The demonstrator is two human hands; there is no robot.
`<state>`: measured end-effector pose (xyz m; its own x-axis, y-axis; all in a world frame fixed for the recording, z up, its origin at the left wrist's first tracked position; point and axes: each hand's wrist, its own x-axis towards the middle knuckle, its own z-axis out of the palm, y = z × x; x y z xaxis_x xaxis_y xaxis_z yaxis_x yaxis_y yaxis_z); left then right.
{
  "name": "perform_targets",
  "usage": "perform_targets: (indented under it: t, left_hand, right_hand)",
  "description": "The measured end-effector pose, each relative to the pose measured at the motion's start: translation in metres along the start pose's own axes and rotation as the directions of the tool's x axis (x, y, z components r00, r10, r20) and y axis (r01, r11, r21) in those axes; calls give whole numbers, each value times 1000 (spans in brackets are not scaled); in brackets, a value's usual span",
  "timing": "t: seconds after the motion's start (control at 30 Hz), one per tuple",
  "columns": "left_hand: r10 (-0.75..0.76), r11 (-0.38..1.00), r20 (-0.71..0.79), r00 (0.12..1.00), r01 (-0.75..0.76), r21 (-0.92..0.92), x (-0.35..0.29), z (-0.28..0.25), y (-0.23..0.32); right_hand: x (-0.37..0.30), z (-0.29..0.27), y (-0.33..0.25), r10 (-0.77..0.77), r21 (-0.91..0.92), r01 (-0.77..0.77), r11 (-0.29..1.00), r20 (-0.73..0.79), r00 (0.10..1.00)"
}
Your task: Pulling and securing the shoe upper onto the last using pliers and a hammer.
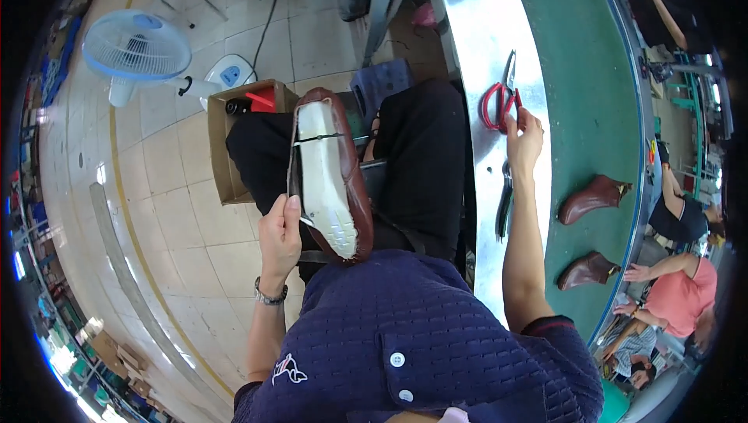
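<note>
A brown leather shoe (360,197) lies sole up across my lap, toe toward me. Its pale sole (319,162) has a dark cord across it and ragged stitching or cuts near the toe. My left hand (279,232) pinches the shoe's left edge, where a thin strip stands away from the sole. On the metal bench at my right, my right hand (525,139) closes its fingers on a handle of red-handled scissors (488,107), blades pointing away. A dark-handled hand tool (502,209) lies beside my right forearm, partly hidden by it.
Two brown ankle boots (592,199) stand on the green conveyor belt (573,111) beyond the metal bench (495,18). Left of my legs sits a cardboard box (222,162) with a red object inside. A fan (136,45) stands farther left. Other people work across the belt.
</note>
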<state>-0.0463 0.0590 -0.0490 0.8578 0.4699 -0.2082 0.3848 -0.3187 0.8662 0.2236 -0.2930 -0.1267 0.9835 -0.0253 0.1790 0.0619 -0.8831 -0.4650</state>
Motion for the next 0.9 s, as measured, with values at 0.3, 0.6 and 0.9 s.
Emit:
perform_targets:
  t: [0.3,0.6,0.9]
  left_hand:
    - [-62,995,-7,998,61,-82,4,16,24]
    - [51,967,464,884,72,-244,31,19,6]
    - [-70,983,609,790,158,-92,32,16,17]
  right_hand:
    - [17,-23,-3,263,399,-620,675,655,708]
    - [-105,-121,-147,-265,306,-729,613,948,175]
    - [-107,-97,-207,-138,133,-653,745,989,44]
